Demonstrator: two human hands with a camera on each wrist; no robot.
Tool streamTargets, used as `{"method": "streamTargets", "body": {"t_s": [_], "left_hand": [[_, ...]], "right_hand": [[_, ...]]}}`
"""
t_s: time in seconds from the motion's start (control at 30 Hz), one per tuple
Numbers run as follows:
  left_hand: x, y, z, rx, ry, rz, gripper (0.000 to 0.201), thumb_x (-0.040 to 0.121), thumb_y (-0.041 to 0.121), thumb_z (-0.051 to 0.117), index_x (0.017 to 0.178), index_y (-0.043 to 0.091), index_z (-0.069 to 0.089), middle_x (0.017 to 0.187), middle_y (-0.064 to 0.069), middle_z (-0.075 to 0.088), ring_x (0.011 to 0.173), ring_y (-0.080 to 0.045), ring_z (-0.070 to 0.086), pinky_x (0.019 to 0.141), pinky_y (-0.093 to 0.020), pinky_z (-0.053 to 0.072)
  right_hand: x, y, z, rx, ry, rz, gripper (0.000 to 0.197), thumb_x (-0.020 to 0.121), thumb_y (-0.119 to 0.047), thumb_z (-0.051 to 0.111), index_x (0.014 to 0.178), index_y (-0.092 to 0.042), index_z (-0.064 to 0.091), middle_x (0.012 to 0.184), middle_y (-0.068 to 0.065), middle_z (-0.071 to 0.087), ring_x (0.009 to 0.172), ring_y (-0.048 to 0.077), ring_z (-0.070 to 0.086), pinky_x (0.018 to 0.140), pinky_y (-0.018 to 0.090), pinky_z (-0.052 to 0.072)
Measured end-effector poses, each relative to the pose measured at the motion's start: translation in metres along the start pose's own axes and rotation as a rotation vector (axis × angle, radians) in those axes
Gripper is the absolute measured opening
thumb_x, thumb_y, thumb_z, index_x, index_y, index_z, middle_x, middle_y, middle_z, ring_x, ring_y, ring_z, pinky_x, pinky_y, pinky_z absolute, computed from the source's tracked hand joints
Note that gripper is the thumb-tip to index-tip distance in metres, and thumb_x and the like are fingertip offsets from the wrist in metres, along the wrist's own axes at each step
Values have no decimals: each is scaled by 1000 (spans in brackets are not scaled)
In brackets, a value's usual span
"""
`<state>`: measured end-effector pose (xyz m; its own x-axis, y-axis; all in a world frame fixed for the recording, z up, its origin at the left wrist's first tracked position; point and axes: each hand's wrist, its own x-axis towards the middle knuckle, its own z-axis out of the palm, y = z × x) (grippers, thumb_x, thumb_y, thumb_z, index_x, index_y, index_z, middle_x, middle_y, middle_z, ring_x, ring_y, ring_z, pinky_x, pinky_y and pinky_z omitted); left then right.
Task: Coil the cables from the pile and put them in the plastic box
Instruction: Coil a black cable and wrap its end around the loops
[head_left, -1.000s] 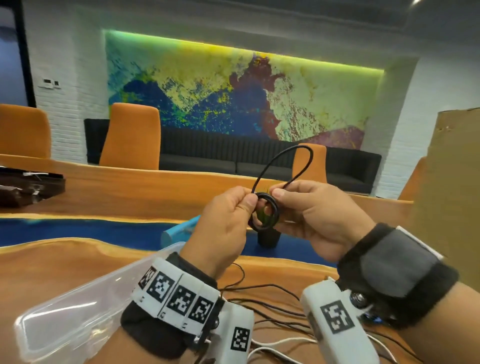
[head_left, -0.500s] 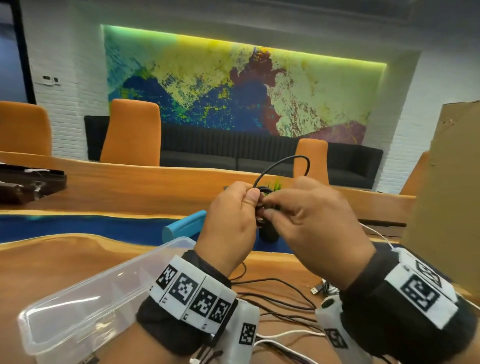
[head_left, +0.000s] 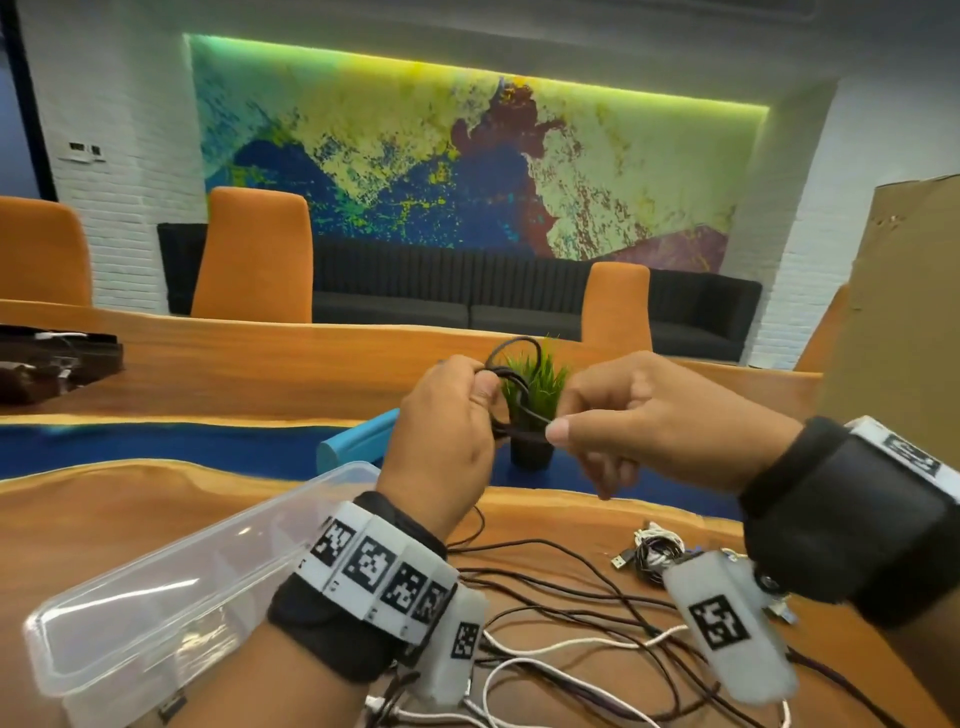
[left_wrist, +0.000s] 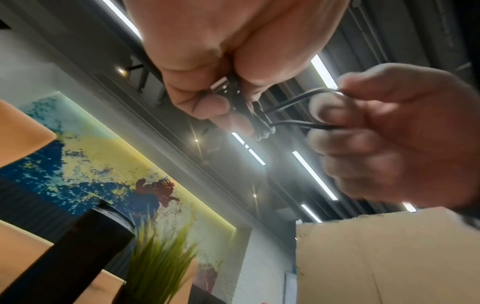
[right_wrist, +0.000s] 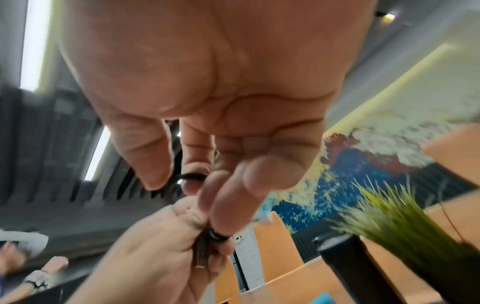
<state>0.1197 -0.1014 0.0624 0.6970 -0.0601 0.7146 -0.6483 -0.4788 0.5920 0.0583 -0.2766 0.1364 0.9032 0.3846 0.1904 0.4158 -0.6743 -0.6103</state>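
Note:
A thin black cable is wound into a small coil and held up in front of me, above the table. My left hand grips the coil between thumb and curled fingers; its metal plug shows between them. My right hand pinches a strand of the same cable and holds it out to the right. A clear plastic box lies on the table at lower left, under my left wrist. The pile of black and white cables spreads on the wood below both wrists.
A small potted grass plant stands just behind the hands. A light blue roll lies beside the box. A cardboard sheet rises at the right. A small tangled cable bundle lies near my right wrist. Orange chairs line the far side.
The large loop above the coil has shrunk to a small one. My right hand has come off the coil and drawn a strand out to the right.

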Motion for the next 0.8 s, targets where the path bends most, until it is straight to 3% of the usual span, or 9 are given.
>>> {"method": "streamTargets", "body": {"t_s": [0.13, 0.27, 0.3, 0.37, 0.43, 0.47, 0.63, 0.77, 0.8], "left_hand": [[12, -15, -17, -60, 87, -73, 30, 106, 28, 38, 96, 15, 63, 92, -4, 65, 84, -18, 61, 73, -35, 51], [17, -24, -30, -194, 132, -237, 33, 106, 30, 37, 88, 21, 63, 92, -3, 68, 87, -24, 63, 76, -41, 53], [17, -24, -32, -267, 145, -286, 33, 107, 27, 37, 87, 20, 63, 91, -2, 68, 86, -23, 63, 73, -38, 53], [18, -18, -32, -488, 132, -399, 32, 107, 24, 36, 86, 18, 60, 84, 0, 64, 80, -17, 62, 68, -28, 49], [15, -8, -26, -762, 67, -498, 31, 107, 24, 36, 87, 17, 58, 77, 1, 61, 71, -13, 58, 65, -25, 44], [12, -2, -23, -883, 23, -522, 31, 107, 24, 36, 87, 16, 57, 75, 2, 60, 68, -12, 56, 64, -25, 43], [4, 16, -14, -1013, -196, -462, 30, 106, 26, 35, 94, 12, 59, 76, 0, 63, 69, -12, 52, 65, -26, 37], [1, 20, -14, -1034, -338, -391, 30, 105, 30, 36, 96, 13, 58, 110, -25, 66, 69, -13, 57, 64, -27, 41], [0, 23, -14, -1039, -384, -377, 28, 104, 32, 37, 94, 14, 56, 104, -26, 66, 68, -14, 57, 63, -27, 42]], "right_hand": [[-11, 26, 7, 279, 233, 104, 24, 89, -23, 67, 74, -4, 66, 65, 7, 66, 57, 21, 64, 57, 33, 54], [-17, 57, 4, 474, 394, 165, 13, 84, -7, 68, 94, -5, 62, 65, 6, 59, 49, 13, 51, 42, 21, 43], [-17, 64, 2, 428, 416, 185, 14, 85, -7, 67, 98, -9, 62, 66, 4, 60, 52, 13, 52, 44, 21, 44], [-14, 80, 1, 61, 458, 224, 11, 89, -12, 66, 96, -21, 66, 73, -2, 64, 65, 12, 58, 56, 25, 50], [-7, 90, 4, -346, 464, 274, 11, 92, -20, 65, 87, -29, 67, 83, -7, 67, 81, 14, 61, 73, 31, 52], [-3, 90, 7, -389, 479, 298, 14, 93, -21, 63, 84, -31, 65, 84, -7, 67, 82, 14, 62, 76, 33, 53], [14, 77, 21, 1, 535, 158, 19, 95, -11, 60, 84, -24, 68, 73, 2, 68, 68, 16, 68, 67, 37, 62], [20, 50, 34, 139, 428, 119, 21, 97, -15, 58, 80, -18, 69, 66, -3, 64, 57, 8, 59, 57, 24, 55], [22, 43, 36, 199, 408, 121, 21, 98, -18, 57, 80, -14, 68, 67, 1, 63, 56, 8, 58, 55, 23, 53]]}}
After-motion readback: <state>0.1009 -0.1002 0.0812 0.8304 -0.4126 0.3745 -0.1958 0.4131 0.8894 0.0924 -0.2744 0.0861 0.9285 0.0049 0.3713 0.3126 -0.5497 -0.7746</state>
